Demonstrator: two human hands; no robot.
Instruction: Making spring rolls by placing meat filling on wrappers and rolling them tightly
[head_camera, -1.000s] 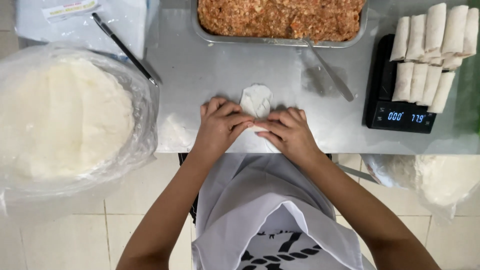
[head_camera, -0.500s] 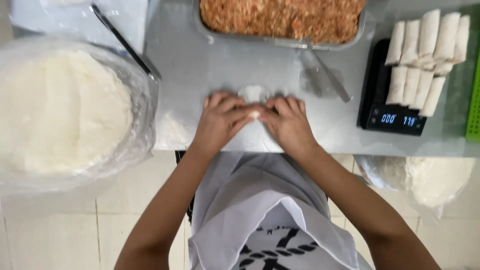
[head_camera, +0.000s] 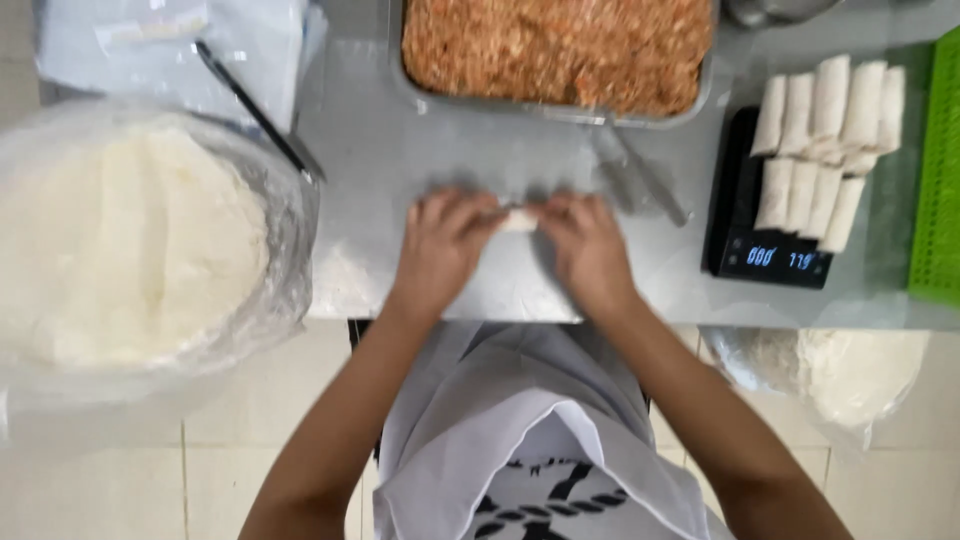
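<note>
With both hands, left (head_camera: 440, 245) and right (head_camera: 590, 250), curled palm-down over the roll (head_camera: 518, 220) at the bench (head_camera: 380, 160) middle, we seem to be mid-rolling; next calls for even forward pressure to close the wrapper tightly.

Bright, even, from overhead; soft glare across the steel desk (head_camera: 380, 170). Slight motion blur throughout, strongest on both hands. Faint shadows only. Pale tones nearly washed out at left.
</note>
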